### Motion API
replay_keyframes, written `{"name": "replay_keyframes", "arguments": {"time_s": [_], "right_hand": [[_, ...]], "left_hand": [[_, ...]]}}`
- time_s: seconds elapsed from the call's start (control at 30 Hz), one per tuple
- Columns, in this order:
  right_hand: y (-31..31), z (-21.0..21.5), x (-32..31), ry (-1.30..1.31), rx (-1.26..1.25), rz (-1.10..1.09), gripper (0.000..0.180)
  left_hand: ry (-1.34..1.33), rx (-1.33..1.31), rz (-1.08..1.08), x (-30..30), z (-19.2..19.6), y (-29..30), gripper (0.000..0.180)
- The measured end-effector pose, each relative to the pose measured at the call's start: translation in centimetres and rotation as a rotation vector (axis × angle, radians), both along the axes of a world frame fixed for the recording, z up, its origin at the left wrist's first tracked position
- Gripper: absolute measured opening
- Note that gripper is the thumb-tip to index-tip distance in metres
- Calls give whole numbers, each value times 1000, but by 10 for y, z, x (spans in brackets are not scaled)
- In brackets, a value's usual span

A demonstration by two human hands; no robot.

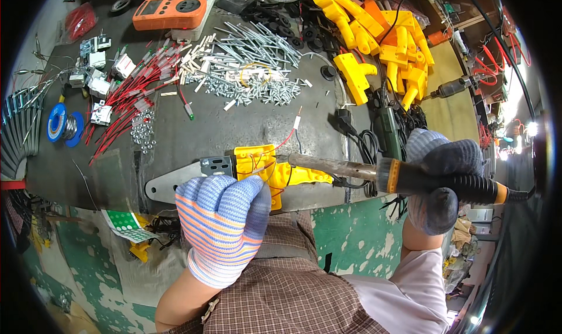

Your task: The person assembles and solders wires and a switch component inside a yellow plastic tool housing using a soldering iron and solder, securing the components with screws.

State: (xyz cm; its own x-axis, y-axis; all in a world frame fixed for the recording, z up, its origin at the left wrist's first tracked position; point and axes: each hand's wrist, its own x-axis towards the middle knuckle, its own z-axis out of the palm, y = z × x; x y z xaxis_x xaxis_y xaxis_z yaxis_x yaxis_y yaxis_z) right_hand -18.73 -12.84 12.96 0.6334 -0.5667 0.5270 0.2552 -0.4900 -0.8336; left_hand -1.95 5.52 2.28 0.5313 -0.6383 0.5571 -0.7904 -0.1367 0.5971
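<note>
Soldering iron (333, 165): right hand (448, 161), grip closed round the handle, apparently keeping fingers off the metal shaft.
Yellow housing (304, 175): on the desk (211, 123), near its front edge, between the hands; open side up, likely for access to the wires (286, 139).
Left hand (225, 217): beside the housing, fingers curled; fingertips obscured, cannot tell whether the grip is closed on anything.

No lettering or numbers can be read on the boxy orange plastic meter with its grey display and round socket (170, 13), or on the blue-flanged spool of silvery wire (63, 129).
</note>
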Motion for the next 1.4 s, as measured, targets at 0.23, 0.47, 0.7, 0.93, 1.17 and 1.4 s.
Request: {"name": "replay_keyframes", "arguments": {"time_s": [0.23, 0.47, 0.7, 0.93, 1.17, 1.4], "right_hand": [[-2, 0, -5, 63, -54, -33, 56], [-3, 0, 4, -15, -61, -77, 48], [-34, -2, 10, -111, -138, -252, 25], [-39, -14, 20, 50, 75, -210, 24], [-52, -24, 26, 97, 51, -175, 21], [-57, -28, 28, 79, 35, -184, 19]], "left_hand": [[-4, -4, -10, 0, 0, -2, 25], [25, -10, -23, 1, 7, 1, 20], [532, -133, -116, 48, 19, -26, 9], [389, 119, -348, 61, -3, -76, 8], [441, 108, -332, 60, -4, -94, 8], [378, 122, -310, 58, -6, -97, 8]]}}
